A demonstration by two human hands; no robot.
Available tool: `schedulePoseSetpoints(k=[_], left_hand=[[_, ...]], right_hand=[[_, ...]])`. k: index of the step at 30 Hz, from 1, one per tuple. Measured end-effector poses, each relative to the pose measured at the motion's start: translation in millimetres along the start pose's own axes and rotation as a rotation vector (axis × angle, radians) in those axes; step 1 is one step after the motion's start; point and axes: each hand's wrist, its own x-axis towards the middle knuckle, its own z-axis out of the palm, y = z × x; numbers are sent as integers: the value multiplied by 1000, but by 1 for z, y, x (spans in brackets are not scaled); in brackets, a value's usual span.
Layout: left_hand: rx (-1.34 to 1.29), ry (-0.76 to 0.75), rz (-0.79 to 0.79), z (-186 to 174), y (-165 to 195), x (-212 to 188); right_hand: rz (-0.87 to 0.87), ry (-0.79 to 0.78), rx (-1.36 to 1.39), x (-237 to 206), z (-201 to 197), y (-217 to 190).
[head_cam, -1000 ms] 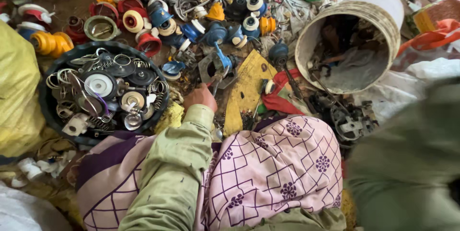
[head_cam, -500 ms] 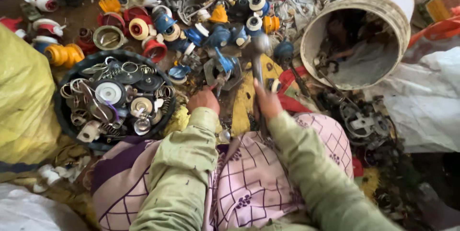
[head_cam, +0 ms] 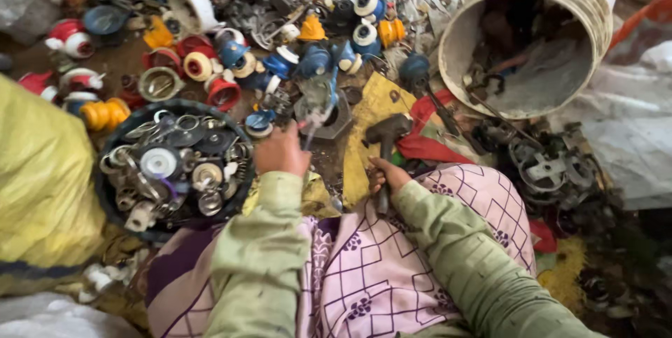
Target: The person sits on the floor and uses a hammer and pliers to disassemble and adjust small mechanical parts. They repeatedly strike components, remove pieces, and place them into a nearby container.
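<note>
My left hand [head_cam: 281, 153] reaches forward and pinches a small blue and grey metal part [head_cam: 318, 103] that sits on a grey block on the ground. My right hand [head_cam: 387, 174] grips the handle of a dark hammer [head_cam: 386, 133], its head raised just above a yellow sheet [head_cam: 371, 128]. Both arms wear pale green sleeves. A pink checked cloth [head_cam: 378, 261] covers my lap below the hands.
A round black tray [head_cam: 105, 201] full of metal rings and small parts lies at the left. A white bucket [head_cam: 483, 23] lies tipped at the upper right with scrap inside. Red, blue and orange plastic caps [head_cam: 231, 65] litter the ground ahead. A yellow sack [head_cam: 38, 184] stands far left.
My right hand came into view and took hold of the hammer by my lap. My left hand moved forward onto the small blue part.
</note>
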Motion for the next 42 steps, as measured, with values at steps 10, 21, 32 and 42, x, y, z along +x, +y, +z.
schedulePoseSetpoints(k=[10, 21, 32, 42], left_hand=[[25, 632, 303, 3, 40, -13], [206, 405, 326, 25, 40, 7], [196, 312, 345, 47, 63, 15], [117, 952, 396, -19, 37, -1]], right_hand=[[27, 108, 189, 19, -17, -19], [7, 112, 238, 25, -32, -30], [11, 130, 311, 12, -18, -37], [13, 91, 337, 15, -19, -37]])
